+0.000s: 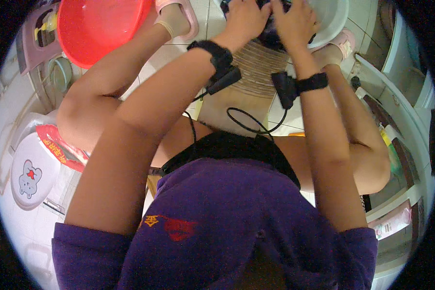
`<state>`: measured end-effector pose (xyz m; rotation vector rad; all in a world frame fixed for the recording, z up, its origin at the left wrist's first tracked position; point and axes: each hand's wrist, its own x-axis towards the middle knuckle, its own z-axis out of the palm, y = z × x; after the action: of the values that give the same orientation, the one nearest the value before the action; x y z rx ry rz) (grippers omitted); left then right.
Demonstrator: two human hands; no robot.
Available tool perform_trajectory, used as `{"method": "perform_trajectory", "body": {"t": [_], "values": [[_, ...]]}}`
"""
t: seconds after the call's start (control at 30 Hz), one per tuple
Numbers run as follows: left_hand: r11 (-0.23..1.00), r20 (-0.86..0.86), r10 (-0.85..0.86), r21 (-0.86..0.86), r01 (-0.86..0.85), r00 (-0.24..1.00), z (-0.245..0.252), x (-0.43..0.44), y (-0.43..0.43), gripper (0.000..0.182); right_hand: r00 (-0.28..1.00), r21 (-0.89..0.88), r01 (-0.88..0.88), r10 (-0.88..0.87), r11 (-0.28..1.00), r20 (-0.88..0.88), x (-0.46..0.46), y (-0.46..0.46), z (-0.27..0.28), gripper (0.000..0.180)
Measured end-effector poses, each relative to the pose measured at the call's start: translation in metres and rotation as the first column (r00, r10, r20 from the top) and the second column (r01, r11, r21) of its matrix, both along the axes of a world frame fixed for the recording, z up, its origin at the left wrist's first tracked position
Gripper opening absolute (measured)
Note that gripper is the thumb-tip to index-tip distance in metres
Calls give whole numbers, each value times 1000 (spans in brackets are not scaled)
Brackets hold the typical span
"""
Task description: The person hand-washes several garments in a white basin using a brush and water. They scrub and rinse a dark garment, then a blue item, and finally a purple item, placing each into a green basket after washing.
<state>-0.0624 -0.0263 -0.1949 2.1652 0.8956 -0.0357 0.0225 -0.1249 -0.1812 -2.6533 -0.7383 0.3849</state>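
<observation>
Both hands are at the top edge of the view, with some fingertips cut off. My left hand (244,20) grips a dark wet-looking cloth (273,34) from its left side. On the other side my right hand (296,23) holds the same cloth, thumb towards the left hand. The bundled cloth lies at the upper end of a ridged washboard (257,69), which slopes down towards my lap. Behind the right hand curves the rim of a white basin (342,21). Its inside is mostly hidden by my hands and the cloth.
A red plastic basin (101,32) stands at upper left, beside a pink plastic stand (30,54). A white lid with a bear picture (30,177) and a red printed bag (58,145) are at left. Shelving with a pink-and-white package (393,221) is at right. A black cable (235,123) loops above my lap.
</observation>
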Motion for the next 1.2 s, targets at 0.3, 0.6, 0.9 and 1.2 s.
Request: {"method": "perform_trajectory", "body": {"t": [0.3,0.6,0.9,1.2], "values": [[916,8,25,400,-26,1000,-25,8,-29,23,999,108,-30,28,994,22,-3,3,-51,27],[948,-12,-144,283,142,989,-76,69,20,36,997,-93,35,-41,995,-61,46,31,-63,35],[974,214,120,161,-156,969,-9,-20,-48,36,966,406,247,-258,880,-29,-49,-37,-24,25],[957,116,63,274,-93,991,-60,5,-28,36,988,170,156,-152,973,-37,-10,-3,-73,26]]}}
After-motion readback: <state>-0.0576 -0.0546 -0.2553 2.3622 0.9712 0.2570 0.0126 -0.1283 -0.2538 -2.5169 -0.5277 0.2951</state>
